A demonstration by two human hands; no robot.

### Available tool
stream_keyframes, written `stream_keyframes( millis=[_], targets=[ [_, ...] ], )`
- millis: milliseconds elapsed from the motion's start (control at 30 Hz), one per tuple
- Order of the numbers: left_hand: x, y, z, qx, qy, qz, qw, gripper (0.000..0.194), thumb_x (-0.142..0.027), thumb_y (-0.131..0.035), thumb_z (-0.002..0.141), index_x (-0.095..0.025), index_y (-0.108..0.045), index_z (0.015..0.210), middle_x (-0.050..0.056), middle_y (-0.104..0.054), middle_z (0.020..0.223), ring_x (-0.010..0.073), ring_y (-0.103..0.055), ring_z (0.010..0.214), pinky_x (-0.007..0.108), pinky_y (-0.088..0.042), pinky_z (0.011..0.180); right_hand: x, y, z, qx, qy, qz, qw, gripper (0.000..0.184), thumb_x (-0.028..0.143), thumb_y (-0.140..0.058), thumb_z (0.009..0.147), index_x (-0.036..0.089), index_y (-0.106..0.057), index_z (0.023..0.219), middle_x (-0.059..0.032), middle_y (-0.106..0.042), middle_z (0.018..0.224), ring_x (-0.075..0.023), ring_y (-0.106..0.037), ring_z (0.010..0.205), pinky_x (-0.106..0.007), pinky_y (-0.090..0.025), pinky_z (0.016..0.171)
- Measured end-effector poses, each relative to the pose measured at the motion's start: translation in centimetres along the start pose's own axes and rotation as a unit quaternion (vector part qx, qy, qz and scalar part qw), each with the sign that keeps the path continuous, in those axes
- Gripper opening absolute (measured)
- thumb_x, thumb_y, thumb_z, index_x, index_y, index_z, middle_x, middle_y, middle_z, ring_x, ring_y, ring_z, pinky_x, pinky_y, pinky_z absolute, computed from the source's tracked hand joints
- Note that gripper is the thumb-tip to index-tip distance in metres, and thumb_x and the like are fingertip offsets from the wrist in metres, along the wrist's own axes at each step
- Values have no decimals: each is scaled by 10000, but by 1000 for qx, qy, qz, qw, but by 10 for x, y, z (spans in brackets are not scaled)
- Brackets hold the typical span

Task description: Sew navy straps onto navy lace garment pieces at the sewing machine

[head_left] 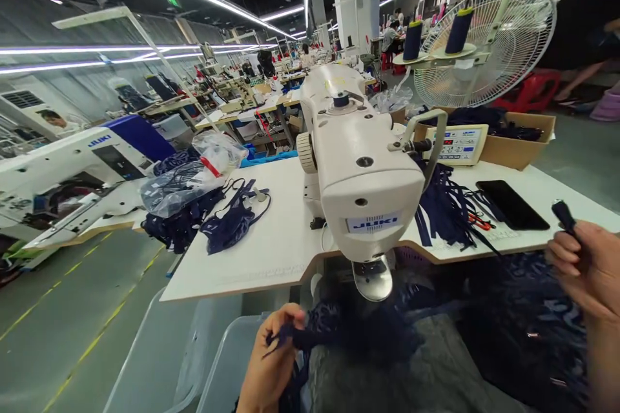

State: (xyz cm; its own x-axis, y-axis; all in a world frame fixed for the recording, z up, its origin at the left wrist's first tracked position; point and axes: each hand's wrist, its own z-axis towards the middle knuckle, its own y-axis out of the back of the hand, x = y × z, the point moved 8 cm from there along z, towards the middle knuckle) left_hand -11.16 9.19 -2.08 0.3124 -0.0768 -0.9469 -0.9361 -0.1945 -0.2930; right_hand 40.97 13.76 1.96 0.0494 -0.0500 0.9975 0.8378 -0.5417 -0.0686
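Note:
My left hand [274, 358] is closed around the end of a navy strap [310, 339], below the table's front edge. The strap runs into a dark navy lace garment [327, 317] that is blurred under the sewing machine head [372, 206]. At the far right, my right hand [593, 264] is raised with its fingers pinched on a folded navy strap end [563, 214], which has a shiny metal tip. More navy lace fabric [547, 310] hangs below that hand. A navy bra [232, 222] lies on the white table [271, 232] left of the machine.
Navy straps [443, 210], orange-handled snips [479, 222] and a black phone [512, 205] lie right of the machine. A control box [458, 145], a cardboard box [518, 148] and a fan [523, 45] stand behind. Clear plastic bins [155, 348] are below left. A plastic bag [172, 187] sits at the table's left.

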Motion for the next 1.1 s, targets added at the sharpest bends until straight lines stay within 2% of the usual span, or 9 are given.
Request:
stream_keyframes(
  millis=[67, 133, 267, 367, 500, 667, 833, 1000, 1100],
  targets=[
    [-3, -23, -4, 65, 7, 62, 996, 553, -402, -843, 626, -145, -388, 446, 47, -588, 757, 97, -487, 607, 186, -419, 508, -10, -12, -5, 31, -43, 49, 997, 342, 516, -776, 707, 242, -575, 664, -56, -598, 727, -109, -499, 569, -363, -292, 467],
    [-2, -40, -7, 94, 24, 131, 987, 532, -387, -790, 691, -153, -372, 458, 63, -598, 799, 110, -496, 618, 187, -412, 478, -19, -27, -12, 68, -60, 61, 994, 261, 473, -791, 720, 258, -660, 790, -99, -673, 925, -140, -563, 655, -345, -379, 522],
    [0, -63, -12, 90, 42, 219, 971, 171, -348, -660, 798, -183, -619, 781, 47, -604, 892, 114, -499, 602, 194, -445, 432, -31, -69, -38, 166, -57, -52, 983, 310, 537, -691, 802, 258, -698, 936, -94, -681, 893, -174, -599, 684, -291, -462, 555],
    [9, -88, -19, 160, 82, 242, 954, 336, -309, -563, 853, -231, -617, 1175, 36, -598, 914, 94, -489, 556, 206, -466, 448, -24, -109, -64, 269, 17, -137, 953, 390, 556, -564, 883, 241, -703, 1067, -93, -681, 1046, -234, -636, 916, -333, -532, 772],
    [11, -117, -24, 228, 88, 233, 941, 261, -311, -511, 901, -214, -664, 1089, 26, -590, 879, 93, -520, 621, 222, -488, 589, -7, -146, -94, 358, 105, -188, 908, 284, 465, -516, 938, 248, -693, 982, -37, -681, 995, -203, -633, 935, -306, -507, 862],
    [5, -135, -19, 199, 52, 273, 940, 244, -418, -586, 888, -201, -687, 935, -8, -562, 727, 91, -479, 548, 205, -429, 503, -4, -163, -118, 393, 96, -216, 888, 259, 458, -533, 931, 257, -696, 932, 0, -707, 861, -184, -658, 777, -265, -528, 704],
    [-8, -153, -18, 199, -36, 263, 944, 254, -345, -685, 830, -247, -717, 1063, 45, -688, 1011, 197, -628, 921, 315, -508, 851, -3, -168, -131, 391, 127, -222, 884, 239, 429, -538, 935, 278, -699, 1027, -10, -724, 980, -208, -672, 904, -288, -540, 776],
    [-3, -151, -15, 181, -29, 250, 951, 294, -417, -543, 927, -211, -715, 1047, 49, -696, 903, 185, -649, 845, 317, -519, 818, -6, -170, -134, 404, 110, -214, 883, 220, 434, -563, 927, 276, -686, 1020, -5, -718, 1009, -213, -661, 933, -286, -531, 778],
    [-3, -149, -13, 158, -52, 262, 951, 296, -362, -591, 900, -216, -675, 1144, 35, -686, 907, 176, -651, 844, 312, -518, 826, -8, -172, -135, 406, 97, -220, 881, 208, 423, -547, 936, 267, -673, 990, 3, -713, 971, -209, -658, 899, -293, -517, 771]
  ],
)
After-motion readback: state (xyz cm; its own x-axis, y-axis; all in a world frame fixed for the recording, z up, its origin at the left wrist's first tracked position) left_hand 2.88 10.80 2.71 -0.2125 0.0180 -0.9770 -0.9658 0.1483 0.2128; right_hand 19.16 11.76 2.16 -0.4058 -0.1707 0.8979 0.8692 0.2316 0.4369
